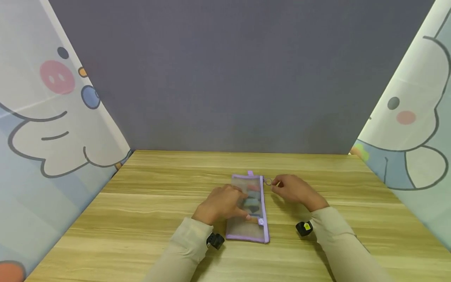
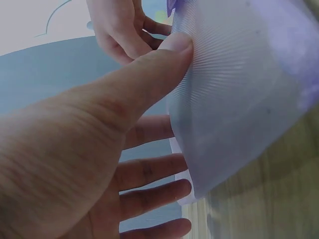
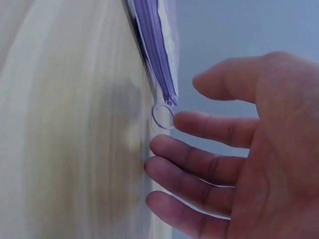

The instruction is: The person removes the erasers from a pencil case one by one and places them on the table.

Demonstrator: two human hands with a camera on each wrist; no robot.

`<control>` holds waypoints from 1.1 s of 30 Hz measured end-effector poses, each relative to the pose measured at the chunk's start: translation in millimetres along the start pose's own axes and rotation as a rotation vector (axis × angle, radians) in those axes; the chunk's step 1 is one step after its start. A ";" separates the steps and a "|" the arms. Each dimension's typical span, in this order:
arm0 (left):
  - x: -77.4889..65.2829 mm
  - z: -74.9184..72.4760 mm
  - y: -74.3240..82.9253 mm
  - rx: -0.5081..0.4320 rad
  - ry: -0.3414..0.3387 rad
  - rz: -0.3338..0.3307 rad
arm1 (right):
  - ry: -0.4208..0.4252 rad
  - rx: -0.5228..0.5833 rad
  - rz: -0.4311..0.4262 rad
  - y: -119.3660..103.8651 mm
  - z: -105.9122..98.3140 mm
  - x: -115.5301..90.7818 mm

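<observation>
A see-through mesh zip pouch (image 1: 243,231) with purple edging lies on the table, its zipper (image 3: 155,45) running along the right side. Dark and coloured items show dimly through the mesh. My left hand (image 1: 225,201) rests on the pouch's left part with fingers spread. In the left wrist view its thumb touches the mesh (image 2: 239,89). Beside the pouch's far right corner is my right hand (image 1: 294,190), index fingertip right at the zipper's pull ring (image 3: 163,116). Its thumb stands apart from that finger, and the other fingers are loosely bent.
The wood-grain table (image 1: 148,211) stretches around the pouch on all sides. A dark grey panel (image 1: 225,78) rises at the table's far edge. Cartoon-printed cloths hang at the left (image 1: 63,129) and right (image 1: 419,117).
</observation>
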State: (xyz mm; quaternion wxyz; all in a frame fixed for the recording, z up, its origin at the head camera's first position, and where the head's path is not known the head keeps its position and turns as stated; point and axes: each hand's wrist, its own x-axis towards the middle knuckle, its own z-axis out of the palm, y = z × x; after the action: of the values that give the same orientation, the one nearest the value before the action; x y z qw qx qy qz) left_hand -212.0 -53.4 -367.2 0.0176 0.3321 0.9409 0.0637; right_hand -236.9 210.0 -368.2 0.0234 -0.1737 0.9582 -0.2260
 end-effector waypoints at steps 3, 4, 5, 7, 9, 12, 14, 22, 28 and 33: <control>-0.9 -0.2 -0.5 -0.016 -0.009 -0.004 | -0.001 0.010 0.015 -1.8 2.3 1.1; -0.5 -0.2 -0.3 -0.020 -0.010 -0.006 | 0.000 0.010 0.019 -1.7 2.6 0.9; -0.1 -0.4 -0.1 -0.022 -0.013 -0.008 | 0.000 0.009 0.020 -1.7 2.7 0.8; 0.7 -0.8 0.3 -0.027 -0.012 -0.009 | 0.000 0.005 0.020 -2.2 2.9 0.9; 1.5 -1.1 0.3 -0.031 -0.008 -0.010 | 0.001 -0.003 0.015 -2.6 3.2 1.8; 2.1 -0.8 -0.3 -0.039 -0.002 -0.008 | 0.002 -0.005 0.010 -3.4 4.7 3.9; 1.6 0.4 -1.0 -0.044 -0.001 -0.008 | -0.002 0.002 0.009 -3.5 6.6 5.4; -5.2 10.4 -6.0 -0.131 -0.014 -0.043 | -0.022 0.023 -0.020 -6.9 17.0 6.4; -3.3 11.5 -7.6 -0.205 0.009 -0.002 | 0.004 -0.051 -0.061 -8.6 18.7 5.2; 4.3 10.8 -8.0 -0.244 0.012 0.037 | 0.013 -0.078 -0.035 -8.4 17.0 3.9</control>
State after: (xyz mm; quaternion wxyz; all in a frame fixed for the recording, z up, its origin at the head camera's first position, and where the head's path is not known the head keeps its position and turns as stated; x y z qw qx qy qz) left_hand -219.5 -55.7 -379.0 0.0512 0.3446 0.9199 0.1800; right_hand -235.7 194.3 -379.6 0.0064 -0.1899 0.9633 -0.1898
